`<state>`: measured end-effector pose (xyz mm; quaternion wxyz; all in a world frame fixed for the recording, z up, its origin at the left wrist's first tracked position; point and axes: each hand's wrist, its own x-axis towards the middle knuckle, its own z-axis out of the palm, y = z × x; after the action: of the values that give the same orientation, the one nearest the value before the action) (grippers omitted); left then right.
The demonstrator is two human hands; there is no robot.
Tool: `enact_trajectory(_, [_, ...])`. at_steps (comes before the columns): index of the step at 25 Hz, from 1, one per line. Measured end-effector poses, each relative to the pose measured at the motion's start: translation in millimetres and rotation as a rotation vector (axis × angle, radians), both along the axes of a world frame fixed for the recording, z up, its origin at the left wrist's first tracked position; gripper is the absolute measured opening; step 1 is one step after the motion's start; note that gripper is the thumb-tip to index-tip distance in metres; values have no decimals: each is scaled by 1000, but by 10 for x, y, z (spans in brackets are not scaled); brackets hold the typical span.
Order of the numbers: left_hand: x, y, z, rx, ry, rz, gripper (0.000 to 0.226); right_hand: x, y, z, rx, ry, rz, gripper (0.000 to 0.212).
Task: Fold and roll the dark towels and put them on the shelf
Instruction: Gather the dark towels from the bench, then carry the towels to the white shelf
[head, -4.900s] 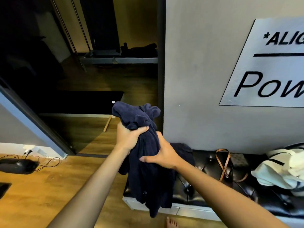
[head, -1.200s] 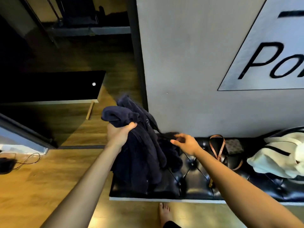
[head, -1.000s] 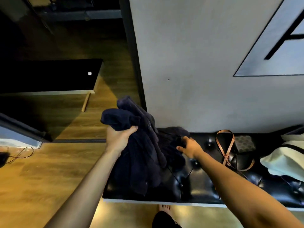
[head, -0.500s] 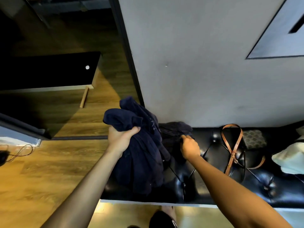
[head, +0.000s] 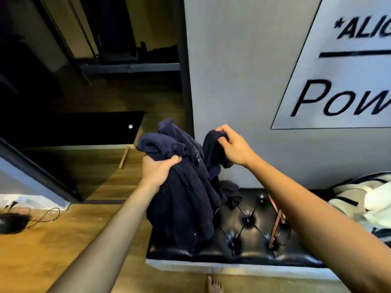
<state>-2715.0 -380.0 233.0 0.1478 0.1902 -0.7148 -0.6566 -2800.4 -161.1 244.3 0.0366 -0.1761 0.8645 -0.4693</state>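
Observation:
My left hand [head: 157, 169] grips a bunch of dark navy towels [head: 182, 199] that hangs down over the left end of the black tufted bench [head: 249, 235]. My right hand [head: 232, 148] pinches the top edge of another dark towel [head: 213, 153] and holds it up beside the bunch; its lower end trails to the bench seat [head: 230, 193]. A grey shelf [head: 131, 67] with dark items on it shows far back in the dim room.
A grey wall with a lettered sign [head: 342, 66] stands behind the bench. A brown-strapped bag [head: 277, 227] and a white bag [head: 364, 204] lie on the bench to the right. A black device with cables [head: 12, 223] sits on the wooden floor at left. My bare foot [head: 214, 285] is below.
My right hand reached down to the towel lying on the bench, took hold of it and lifted it up beside the bunch. My left hand kept its grip.

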Motion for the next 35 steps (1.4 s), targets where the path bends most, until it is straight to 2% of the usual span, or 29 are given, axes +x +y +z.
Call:
enact_trajectory(3, [257,-117,468,23,39,39,38,366,-166,974,-229,56,9,15])
enact_trajectory(5, [466,-185,663,35,69,61,50,649,-224,1410,-387,28,180,15])
enact_trajectory(6, [567,-196,741,33,96,67,54,768,-219,1489,-393,6,279,17])
enact_trajectory(7, [649,-201,803,27,117,72,57,884,-224,1487,-318,-22,355,35])
enact_trajectory(9, [769,-155,891,25,142,57,46,1128,-302,1238,-90,-116,448,87])
enact_trajectory(10, [845,-124,917,29,142,44,36,1265,-390,1061,-1,-131,467,103])
enact_trajectory(11, [909,-93,927,30,130,37,30,1385,-490,904,32,-123,456,109])
enact_trajectory(17, [1233,-71,840,80,81,61,17,1675,-698,669,-1,1,391,98])
enact_trajectory(22, [1384,-213,913,59,149,132,20,1591,-915,644,21,89,455,107])
enact_trajectory(26, [1602,-414,932,42,180,262,18,1560,-1247,648,-7,137,604,110])
enact_trajectory(30, [2014,-670,965,-12,192,466,20,1700,-1716,647,-31,157,804,97])
enact_trajectory(35, [2925,-878,1012,-86,234,692,25,2317,-2381,555,-108,153,1023,107])
